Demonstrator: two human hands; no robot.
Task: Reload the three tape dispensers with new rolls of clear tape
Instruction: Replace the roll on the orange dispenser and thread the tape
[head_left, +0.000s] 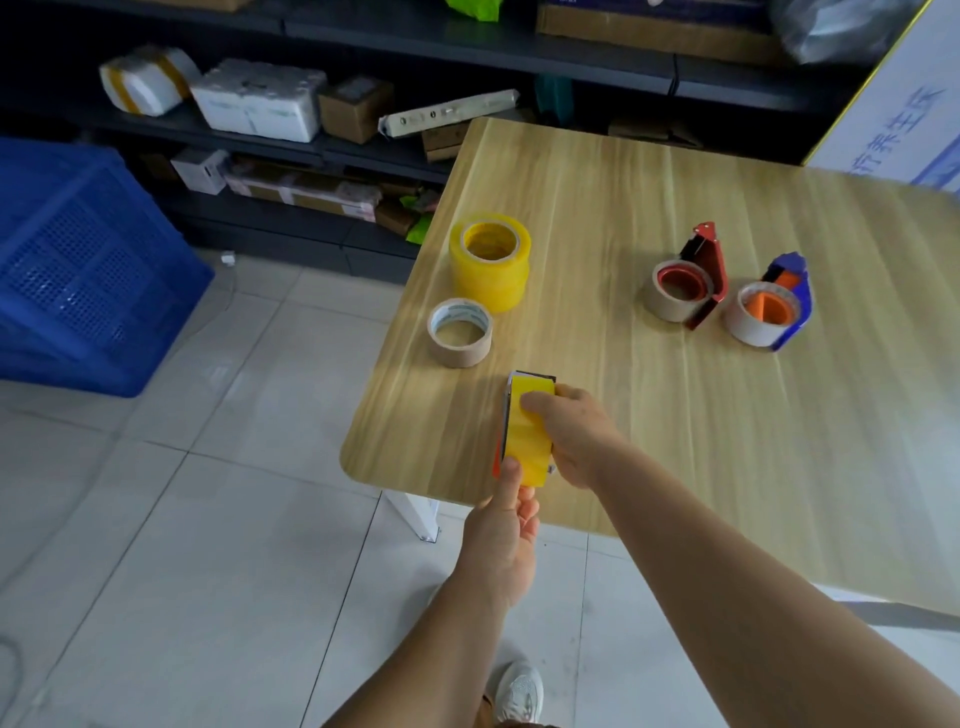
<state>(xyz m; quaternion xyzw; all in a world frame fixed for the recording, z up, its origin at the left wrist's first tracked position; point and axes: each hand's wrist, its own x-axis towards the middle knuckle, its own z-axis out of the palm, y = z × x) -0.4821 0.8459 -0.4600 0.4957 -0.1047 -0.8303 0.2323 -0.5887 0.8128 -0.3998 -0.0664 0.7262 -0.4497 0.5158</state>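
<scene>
Right hand (563, 431) grips dispenser (527, 431) with yellow roll | left hand (506, 540) pinches its near end | table (623, 415), near-left corner

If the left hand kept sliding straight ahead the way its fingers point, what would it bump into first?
The left hand already pinches the near end of the dispenser with the yellow roll, so it would push into that first. Beyond it, roughly in line, stands the empty cardboard core, though depth is hard to judge.
</scene>
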